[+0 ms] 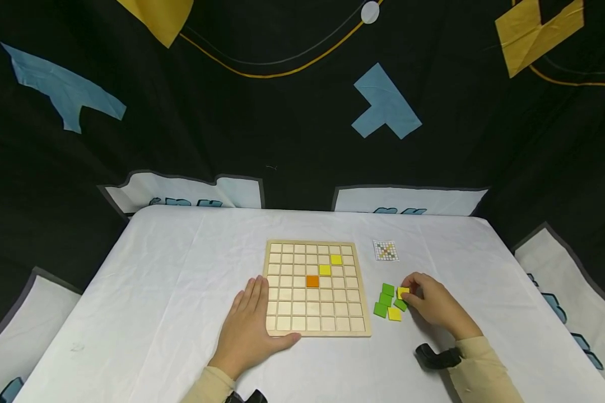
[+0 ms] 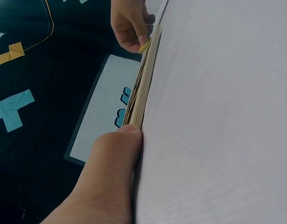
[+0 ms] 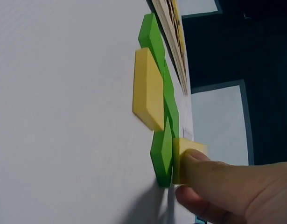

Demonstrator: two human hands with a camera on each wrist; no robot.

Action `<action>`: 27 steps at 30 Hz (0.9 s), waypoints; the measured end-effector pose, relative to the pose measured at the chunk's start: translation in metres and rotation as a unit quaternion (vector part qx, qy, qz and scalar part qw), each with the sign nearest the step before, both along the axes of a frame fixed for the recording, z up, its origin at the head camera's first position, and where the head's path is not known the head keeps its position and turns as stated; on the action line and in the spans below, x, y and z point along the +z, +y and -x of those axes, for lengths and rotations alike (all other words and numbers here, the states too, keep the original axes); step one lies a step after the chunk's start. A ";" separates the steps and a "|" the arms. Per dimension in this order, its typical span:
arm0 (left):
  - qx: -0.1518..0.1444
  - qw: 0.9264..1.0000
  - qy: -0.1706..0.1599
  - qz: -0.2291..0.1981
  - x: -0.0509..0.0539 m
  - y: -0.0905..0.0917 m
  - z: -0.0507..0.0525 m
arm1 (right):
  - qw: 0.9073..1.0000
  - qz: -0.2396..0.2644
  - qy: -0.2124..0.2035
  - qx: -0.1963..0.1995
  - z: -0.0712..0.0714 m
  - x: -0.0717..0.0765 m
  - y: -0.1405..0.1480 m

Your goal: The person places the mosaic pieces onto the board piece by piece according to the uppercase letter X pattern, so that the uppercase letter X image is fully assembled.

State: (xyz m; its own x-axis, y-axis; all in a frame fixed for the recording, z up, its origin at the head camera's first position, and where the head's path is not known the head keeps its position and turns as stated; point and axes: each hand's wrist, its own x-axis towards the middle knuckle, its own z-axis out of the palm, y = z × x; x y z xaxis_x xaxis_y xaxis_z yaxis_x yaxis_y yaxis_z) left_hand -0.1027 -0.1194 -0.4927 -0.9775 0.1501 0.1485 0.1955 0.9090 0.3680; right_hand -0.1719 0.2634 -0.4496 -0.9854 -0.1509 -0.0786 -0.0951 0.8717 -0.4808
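Head view: rests the left hand [image 1: 249, 324], with straight, relaxed fingers, along the left edge of a wooden grid board [image 1: 313, 308], with the thumb by its near-left corner. With the right hand [image 1: 430, 301], pinches a yellow tile [image 1: 404, 291] between thumb and fingers, off to the right of the board. Has the board roughly midway between the left and right edges of the white-covered worktop [image 1: 181, 280], some way in from the far edge. Shows in the grid an orange tile [image 1: 312, 281] in the central square and two more yellow tiles [image 1: 325, 270] on the diagonal towards the board's far-right corner. Just off the board's right edge, has four green tiles [image 1: 380, 310] and a loose yellow tile [image 1: 395, 314] beside the right hand. Near the board's far-right corner, shows a small patterned card [image 1: 385, 251].

Left wrist view: sets the left thumb against the board's near edge, close to the camera. Farther along, at the top, catches the right hand gripping the yellow tile. Cannot tell from this angle the lie of the other left fingers.

Right wrist view: presses the right thumb onto the held yellow tile, just beside the nearest green tile; cannot tell whether touching. Shows the loose yellow tile flat on the worktop among the greens, with the board's edge beyond.
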 end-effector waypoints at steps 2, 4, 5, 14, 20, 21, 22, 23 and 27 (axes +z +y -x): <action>-0.001 1.000 -0.004 0.001 0.000 0.000 0.000 | 1.000 0.014 0.008 -0.011 0.001 0.000 -0.002; -0.001 1.000 -0.007 0.002 0.001 0.000 0.000 | 0.999 0.029 0.016 -0.021 0.003 0.001 -0.007; -0.001 1.000 -0.007 0.002 0.001 0.000 0.000 | 0.999 0.034 0.021 -0.026 0.004 0.002 -0.010; 0.001 1.000 -0.003 0.001 0.000 0.000 0.000 | 0.994 0.106 0.032 0.002 0.008 0.006 -0.072; 0.003 1.000 -0.005 0.008 -0.002 0.000 0.001 | 0.989 0.131 0.039 0.057 0.004 0.003 -0.124; 0.003 1.000 -0.005 0.009 -0.002 0.000 0.001 | 0.988 0.136 0.041 0.068 0.004 0.002 -0.131; 0.003 1.000 -0.004 0.010 -0.002 -0.001 0.001 | 0.986 0.138 0.043 0.079 0.003 0.001 -0.138; 0.002 1.000 -0.003 0.011 -0.001 -0.001 0.001 | 0.985 0.139 0.045 0.090 0.002 0.000 -0.144; 0.000 1.000 -0.006 0.010 -0.001 -0.001 0.001 | 0.981 0.137 0.050 0.125 0.000 -0.004 -0.165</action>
